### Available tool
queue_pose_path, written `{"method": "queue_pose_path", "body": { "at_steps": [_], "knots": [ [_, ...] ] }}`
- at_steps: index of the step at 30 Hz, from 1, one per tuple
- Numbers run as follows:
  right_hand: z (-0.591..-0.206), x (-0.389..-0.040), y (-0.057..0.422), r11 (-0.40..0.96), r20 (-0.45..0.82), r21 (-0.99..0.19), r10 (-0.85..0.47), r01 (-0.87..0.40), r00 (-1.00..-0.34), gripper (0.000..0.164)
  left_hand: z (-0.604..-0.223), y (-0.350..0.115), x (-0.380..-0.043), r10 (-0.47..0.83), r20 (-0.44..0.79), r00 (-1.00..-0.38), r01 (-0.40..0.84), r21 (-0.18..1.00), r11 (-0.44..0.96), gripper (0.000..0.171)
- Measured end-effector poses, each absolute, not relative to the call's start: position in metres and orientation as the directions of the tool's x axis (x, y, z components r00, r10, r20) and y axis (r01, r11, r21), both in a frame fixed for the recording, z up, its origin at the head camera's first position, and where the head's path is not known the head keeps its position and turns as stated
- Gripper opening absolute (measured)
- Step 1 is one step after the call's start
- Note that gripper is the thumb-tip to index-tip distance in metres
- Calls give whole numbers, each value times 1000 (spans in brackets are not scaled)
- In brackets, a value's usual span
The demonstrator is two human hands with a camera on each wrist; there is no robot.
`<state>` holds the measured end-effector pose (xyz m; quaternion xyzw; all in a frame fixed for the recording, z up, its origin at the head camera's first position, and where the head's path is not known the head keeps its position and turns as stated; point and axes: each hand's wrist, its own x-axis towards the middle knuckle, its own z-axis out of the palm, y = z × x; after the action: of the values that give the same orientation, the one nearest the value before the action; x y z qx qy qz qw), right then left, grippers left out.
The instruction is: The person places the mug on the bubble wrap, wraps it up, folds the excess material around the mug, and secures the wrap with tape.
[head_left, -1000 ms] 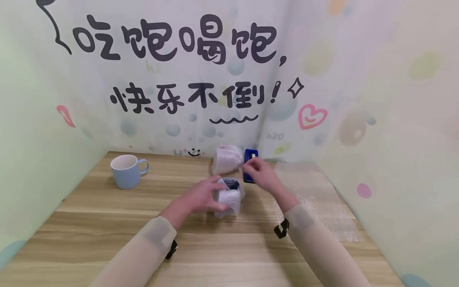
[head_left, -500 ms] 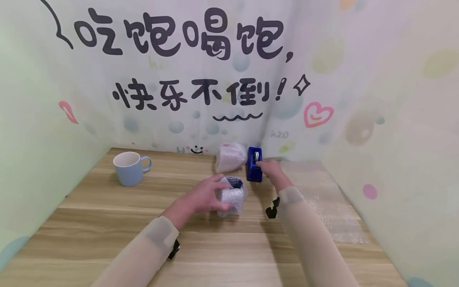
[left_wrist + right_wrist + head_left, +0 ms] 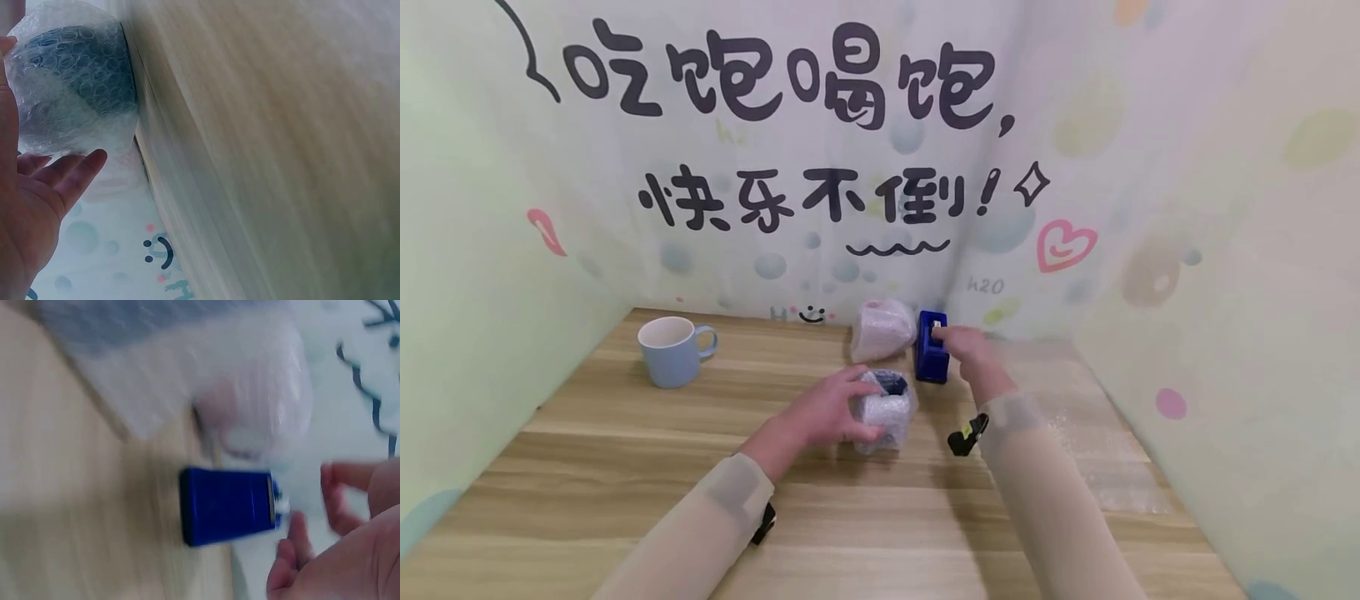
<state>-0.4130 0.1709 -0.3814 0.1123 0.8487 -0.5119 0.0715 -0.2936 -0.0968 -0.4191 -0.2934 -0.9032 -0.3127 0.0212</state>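
Observation:
In the head view my left hand (image 3: 833, 408) holds a dark blue cup (image 3: 893, 383) wrapped in bubble wrap, fingers at its far side and thumb at its near side. The left wrist view shows the wrapped cup (image 3: 81, 75) beside the fingers, the blue showing through the bubbles. My right hand (image 3: 967, 346) is at the blue tape dispenser (image 3: 932, 362), its fingertips right by the tape roll. In the blurred right wrist view, the loosely bent fingers of the right hand (image 3: 344, 544) are close to the dispenser's white end, with nothing visible between them.
A second bubble-wrapped object (image 3: 882, 331) stands at the back, left of the dispenser. A light blue mug (image 3: 672, 358) is at the left on the wooden table (image 3: 700, 467). A flat sheet of bubble wrap (image 3: 1097, 450) lies along the right side.
My right hand has come down from above the dispenser to its right side, at the tape roll, then shifted slightly. The left hand has kept hold of the wrapped cup.

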Motion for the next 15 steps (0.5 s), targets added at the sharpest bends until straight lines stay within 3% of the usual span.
{"method": "queue_pose_path", "body": {
  "at_steps": [4,9,15],
  "knots": [
    [-389,-391,159,187,-335,-909,207,373,-919,33,-419,-95,-293,508,201,-838,522,567,637,69],
    [-406,-382,156,-43,-336,-941,209,334,-919,24,-421,-94,-292,496,182,-849,501,579,643,72],
    [-413,-375,153,-150,-222,-969,178,197,-959,48,-422,-96,-292,488,192,-852,500,575,647,73]
  ]
}}
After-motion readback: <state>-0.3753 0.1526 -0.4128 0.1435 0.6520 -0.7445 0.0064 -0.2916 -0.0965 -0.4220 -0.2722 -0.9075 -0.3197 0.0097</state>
